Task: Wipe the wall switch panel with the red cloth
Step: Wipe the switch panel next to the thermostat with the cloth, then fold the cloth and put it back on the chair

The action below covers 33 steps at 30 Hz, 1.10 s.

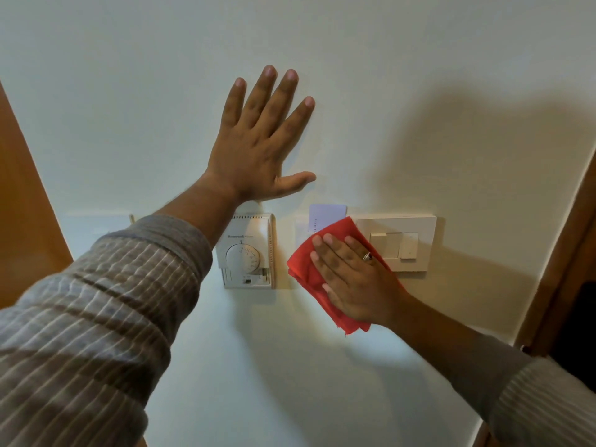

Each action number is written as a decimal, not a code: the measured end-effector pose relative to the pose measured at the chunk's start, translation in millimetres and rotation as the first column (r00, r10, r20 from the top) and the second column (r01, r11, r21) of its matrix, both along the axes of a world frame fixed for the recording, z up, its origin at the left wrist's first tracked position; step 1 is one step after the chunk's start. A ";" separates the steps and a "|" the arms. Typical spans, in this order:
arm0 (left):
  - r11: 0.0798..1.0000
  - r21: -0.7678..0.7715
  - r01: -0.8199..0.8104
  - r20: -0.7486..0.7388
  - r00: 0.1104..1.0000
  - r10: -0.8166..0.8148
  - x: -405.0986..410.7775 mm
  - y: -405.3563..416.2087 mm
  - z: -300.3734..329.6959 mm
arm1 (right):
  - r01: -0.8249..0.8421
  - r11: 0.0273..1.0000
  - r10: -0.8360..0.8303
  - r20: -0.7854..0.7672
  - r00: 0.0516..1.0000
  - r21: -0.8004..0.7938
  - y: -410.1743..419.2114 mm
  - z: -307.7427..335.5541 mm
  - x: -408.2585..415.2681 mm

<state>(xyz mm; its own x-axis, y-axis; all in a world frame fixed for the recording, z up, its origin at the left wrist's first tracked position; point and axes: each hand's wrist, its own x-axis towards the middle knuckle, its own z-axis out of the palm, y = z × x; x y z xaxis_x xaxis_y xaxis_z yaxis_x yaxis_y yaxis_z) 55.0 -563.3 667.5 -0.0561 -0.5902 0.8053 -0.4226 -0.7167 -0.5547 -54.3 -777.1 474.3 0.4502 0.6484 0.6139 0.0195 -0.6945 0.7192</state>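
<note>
White thermostat point(247, 251) with round dial, centre frame, mounted on pale wall point(419, 91). Pale card point(327, 211) in wall slot just right of it. Wooden frames at far left point(22, 195) and right point(567, 253) edges.

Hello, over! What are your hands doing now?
Left hand flat on wall, empty. Right hand pressing red cloth over card slot, beside switch panel. Nothing blocking.

The red cloth point(303, 269) is seen as a thin, matt woven fabric with a frayed lower edge. The wall switch panel point(398, 243) and the thermostat point(246, 251) are moulded in smooth off-white plastic with a faint sheen. The wall point(419, 91) is finished in smooth matt paint. The sleeve point(96, 301) is made of striped woven cloth, and the door frame point(22, 195) looks like smooth varnished wood.
</note>
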 end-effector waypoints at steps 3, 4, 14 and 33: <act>1.000 -0.025 0.010 -0.084 0.996 -0.012 -9.6 -0.3 -5.3 | 0.020 1.000 -0.019 -0.068 0.998 0.019 4.4 5.1 -11.9; 0.997 -0.066 0.043 -0.117 0.992 -0.051 -13.0 0.8 -12.4 | 0.025 0.998 -0.021 -0.076 0.997 0.058 6.4 6.7 -13.2; 0.643 -0.762 -0.082 -0.642 0.235 -0.730 -128.3 2.5 -229.8 | 0.080 0.824 -0.089 -0.011 0.996 0.561 28.4 30.8 -52.2; 0.411 -0.881 -0.235 -0.286 -0.429 -0.857 -143.6 49.4 -169.0 | 0.357 -0.654 0.609 0.185 0.771 0.667 132.8 17.1 -112.1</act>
